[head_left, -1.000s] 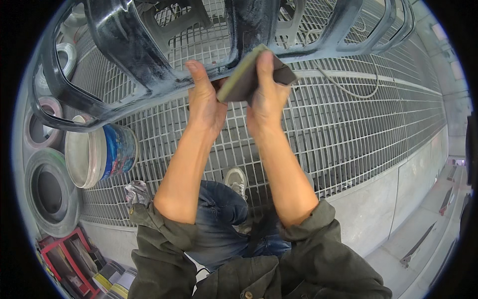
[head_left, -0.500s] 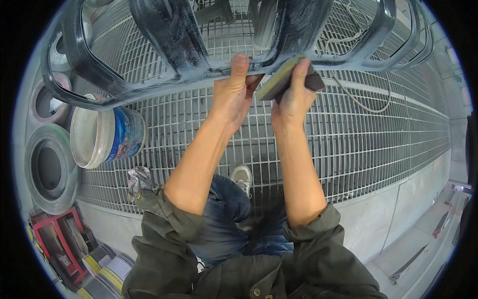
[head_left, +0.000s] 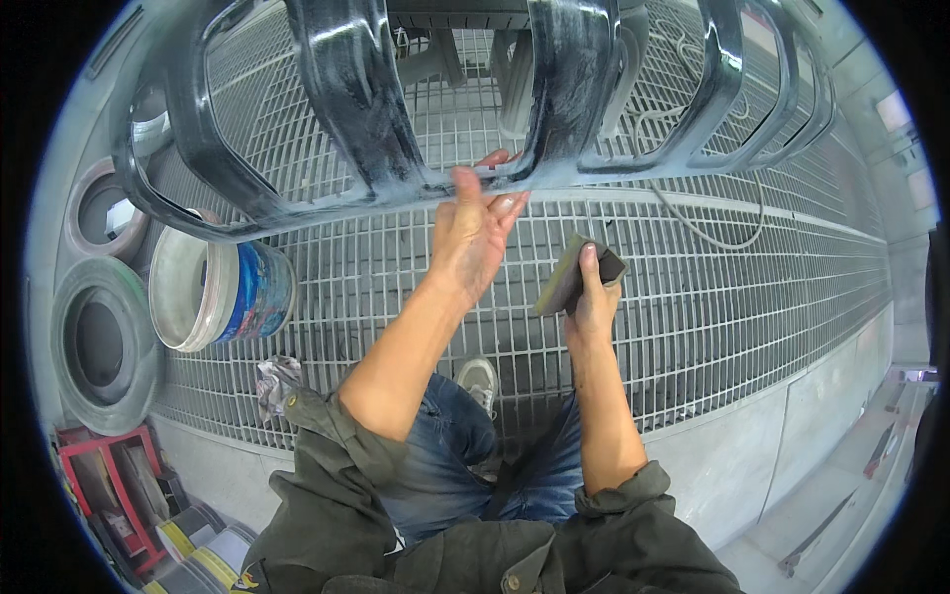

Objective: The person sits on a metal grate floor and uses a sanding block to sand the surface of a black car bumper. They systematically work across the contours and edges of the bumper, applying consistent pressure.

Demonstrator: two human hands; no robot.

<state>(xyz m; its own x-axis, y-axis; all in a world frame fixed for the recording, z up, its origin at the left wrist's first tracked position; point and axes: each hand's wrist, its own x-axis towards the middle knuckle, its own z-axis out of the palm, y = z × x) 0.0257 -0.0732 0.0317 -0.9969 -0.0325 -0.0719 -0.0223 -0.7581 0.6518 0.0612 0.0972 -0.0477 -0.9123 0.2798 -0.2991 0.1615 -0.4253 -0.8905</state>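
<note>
Across the top runs a black frame-like molded part (head_left: 343,89) with several openings, its lower rail dulled by whitish residue. My left hand (head_left: 471,228) is on that lower rail, thumb in front and fingers curled round behind, partly hidden. Lower and to the right, apart from the part, my right hand (head_left: 594,307) grips a dark sanding pad (head_left: 562,277) with an olive-green edge, thumb over its face.
A metal grating floor (head_left: 722,327) lies below, with a looping hose (head_left: 708,230). At left are a bucket (head_left: 262,292), large rings (head_left: 74,332), a crumpled rag (head_left: 280,386), a red rack (head_left: 89,445) and cans (head_left: 188,535). Grey supports (head_left: 515,84) show behind the part.
My right hand with the pad has drawn down, away from the part. My left hand stays at the rail, fingers now showing above it. The part sits lower in view than half a second ago.
</note>
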